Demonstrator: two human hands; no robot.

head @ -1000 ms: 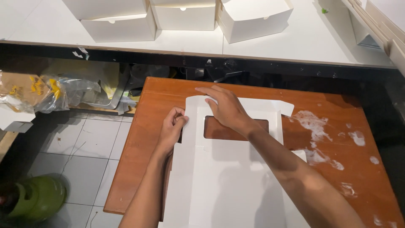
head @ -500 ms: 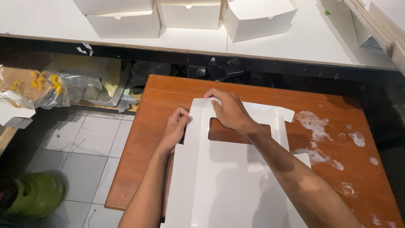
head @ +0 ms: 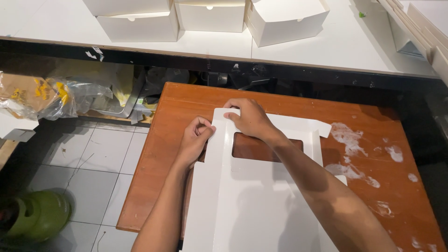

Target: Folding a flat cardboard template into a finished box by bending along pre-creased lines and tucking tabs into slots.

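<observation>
- On the brown wooden counter lies a flat white cardboard box blank with a rectangular window cut-out near its far end; the wood shows through the opening.
- At the blank's left edge, the left hand is curled closed, fingers pinching the edge of a narrow side flap just left of the window.
- Across the far left corner of the blank, the right hand lies palm down, fingers bent and pressing on the cardboard; the right forearm crosses the sheet from the near right and hides part of the window.
- To the right of the blank, white smears mark the wood.
- Farther back, beyond a dark gap, a white surface carries three folded white boxes, side by side.
- Along the far right edge, a stack of flat cardboard sheets leans, partly out of frame.
- Below on the left, a grey tiled floor shows, with crumpled clear plastic bags farther away and a green gas cylinder at the near left.
</observation>
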